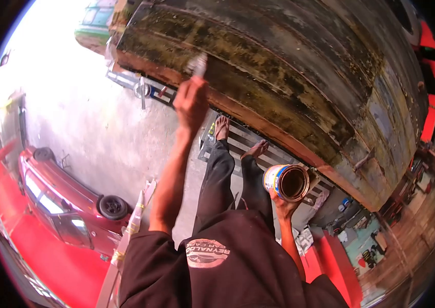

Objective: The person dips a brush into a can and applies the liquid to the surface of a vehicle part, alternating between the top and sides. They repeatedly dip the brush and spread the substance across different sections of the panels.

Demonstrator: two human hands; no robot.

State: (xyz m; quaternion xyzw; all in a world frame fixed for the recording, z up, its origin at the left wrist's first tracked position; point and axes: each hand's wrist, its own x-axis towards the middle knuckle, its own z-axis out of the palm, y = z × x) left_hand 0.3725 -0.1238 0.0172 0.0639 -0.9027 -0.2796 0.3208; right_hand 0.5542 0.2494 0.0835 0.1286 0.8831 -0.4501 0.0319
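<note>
The left hand point(192, 102) is closed round a pale-bristled paintbrush point(197, 64), pressing its bristles against the weathered dark wooden fascia board point(279, 87). The right hand point(285, 206) grips an open round paint tin point(287, 182) from beneath, tilted and near for dipping.

one head-worn fisheye camera looks steeply down from high up, along the person's own dark-clad body and bare feet point(238, 138) to the pale concrete ground point(89, 118) far below; close in front runs the weathered, dark-stained fascia board point(258, 87), while the red car point(68, 205) sits small at lower left, edges curved by the lens
</note>
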